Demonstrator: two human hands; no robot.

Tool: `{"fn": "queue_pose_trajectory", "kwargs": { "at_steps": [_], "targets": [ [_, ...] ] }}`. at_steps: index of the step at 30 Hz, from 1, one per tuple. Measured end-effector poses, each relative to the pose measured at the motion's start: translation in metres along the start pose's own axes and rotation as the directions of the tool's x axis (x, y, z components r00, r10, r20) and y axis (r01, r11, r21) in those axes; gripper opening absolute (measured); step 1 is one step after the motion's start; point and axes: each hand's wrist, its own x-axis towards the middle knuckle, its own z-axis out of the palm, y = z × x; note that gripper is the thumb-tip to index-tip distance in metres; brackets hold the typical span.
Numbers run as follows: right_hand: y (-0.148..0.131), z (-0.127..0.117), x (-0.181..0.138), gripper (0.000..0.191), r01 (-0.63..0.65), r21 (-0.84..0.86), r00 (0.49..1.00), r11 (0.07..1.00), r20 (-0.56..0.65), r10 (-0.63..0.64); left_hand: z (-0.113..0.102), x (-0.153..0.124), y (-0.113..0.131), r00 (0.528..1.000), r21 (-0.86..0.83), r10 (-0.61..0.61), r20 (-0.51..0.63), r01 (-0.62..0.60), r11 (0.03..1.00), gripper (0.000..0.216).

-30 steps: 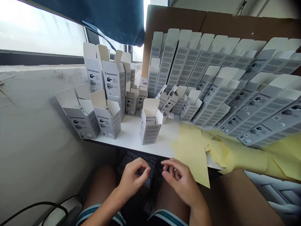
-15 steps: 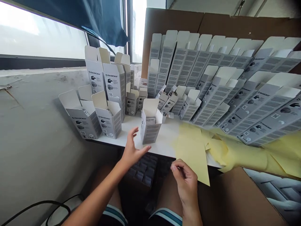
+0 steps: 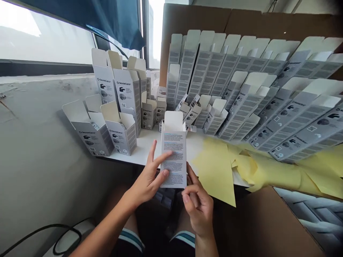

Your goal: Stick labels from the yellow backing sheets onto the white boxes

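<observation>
An open-topped cardboard box (image 3: 173, 142), with its flap up and a face of small printed text toward me, is held at the table's front edge. My left hand (image 3: 147, 178) is at its left side, thumb and one finger lying across the printed face and another finger pointing up beside it. My right hand (image 3: 197, 200) grips the lower right corner, a finger running up along the right side and the others curled. What the box holds is hidden from this angle. Two open SilverCrest boxes (image 3: 120, 137) stand to the left.
Taller SilverCrest boxes (image 3: 125, 91) stand behind by the window. Many open boxes (image 3: 209, 75) are stacked in rows at the right, against brown cardboard (image 3: 198, 19). Yellow paper (image 3: 217, 171) overhangs the table's front edge. A large carton (image 3: 284, 221) stands at lower right.
Both hands have closed in on the box, which was standing on the table. It is now nearer to me and turned, so its text face shows instead of its corner.
</observation>
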Motion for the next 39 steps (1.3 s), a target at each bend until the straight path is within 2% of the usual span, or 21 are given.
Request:
{"fn": "queue_pose_trajectory", "kwargs": {
  "at_steps": [1, 3, 5, 8, 11, 13, 15, 17, 21, 24, 27, 29, 33, 39],
  "targets": [
    [-0.004, 0.002, -0.002, 0.012, -0.008, 0.037, 1.000, 0.999, -0.016, 0.008, -0.004, -0.002, 0.008, 0.999, 0.010, 0.003, 0.038, -0.004, 1.000, 0.053],
    [-0.010, 0.005, -0.003, 0.011, -0.022, 0.086, 0.999, 0.996, -0.041, 0.025, -0.012, -0.006, 0.016, 0.994, 0.004, 0.014, 0.111, -0.014, 1.000, 0.073],
    [-0.014, 0.008, -0.004, 0.012, -0.034, 0.113, 0.999, 0.993, -0.032, 0.038, -0.016, -0.008, 0.019, 0.991, 0.001, 0.017, 0.135, -0.018, 1.000, 0.083],
    [-0.018, 0.009, -0.004, 0.013, -0.014, 0.089, 1.000, 0.996, -0.018, 0.016, -0.018, -0.010, 0.018, 0.996, 0.005, -0.013, 0.093, 0.012, 1.000, 0.063],
    [-0.024, 0.006, 0.001, 0.012, 0.090, -0.115, 0.991, 0.989, -0.093, -0.101, -0.017, -0.012, 0.018, 0.999, -0.020, -0.019, 0.048, 0.020, 1.000, 0.059],
    [-0.029, 0.003, 0.007, 0.017, 0.216, -0.323, 0.960, 0.921, -0.103, -0.261, -0.016, -0.012, 0.020, 0.999, -0.045, -0.034, 0.028, 0.035, 0.998, 0.059],
    [-0.034, 0.002, 0.014, 0.027, 0.348, -0.495, 0.906, 0.797, -0.040, -0.420, -0.015, -0.013, 0.022, 0.998, -0.067, -0.061, 0.027, 0.062, 0.996, 0.059],
    [-0.038, 0.001, 0.022, 0.035, 0.439, -0.604, 0.849, 0.666, 0.037, -0.526, -0.015, -0.013, 0.024, 0.996, -0.067, -0.081, 0.025, 0.082, 0.994, 0.059],
    [-0.044, 0.003, 0.034, 0.041, 0.546, -0.710, 0.757, 0.445, 0.191, -0.625, -0.016, -0.013, 0.027, 0.996, -0.021, -0.094, -0.011, 0.094, 0.995, 0.061],
    [-0.046, 0.004, 0.040, 0.035, 0.619, -0.713, 0.689, 0.330, 0.291, -0.664, -0.018, -0.013, 0.031, 0.993, 0.010, -0.114, -0.023, 0.114, 0.993, 0.061],
    [-0.047, 0.004, 0.046, 0.028, 0.678, -0.689, 0.623, 0.255, 0.355, -0.697, -0.019, -0.012, 0.034, 0.988, 0.005, -0.151, -0.031, 0.151, 0.988, 0.058],
    [-0.048, 0.004, 0.049, 0.025, 0.705, -0.677, 0.601, 0.214, 0.409, -0.686, -0.019, -0.012, 0.035, 0.987, -0.001, -0.158, -0.037, 0.158, 0.987, 0.056],
    [-0.049, 0.003, 0.053, 0.016, 0.736, -0.655, 0.587, 0.174, 0.488, -0.647, -0.017, -0.010, 0.034, 0.988, 0.016, -0.148, -0.035, 0.148, 0.989, 0.056],
    [-0.044, 0.001, 0.052, 0.011, 0.739, -0.652, 0.589, 0.172, 0.500, -0.636, -0.017, -0.008, 0.032, 0.988, 0.042, -0.148, -0.037, 0.150, 0.988, 0.055]
  ]
}}
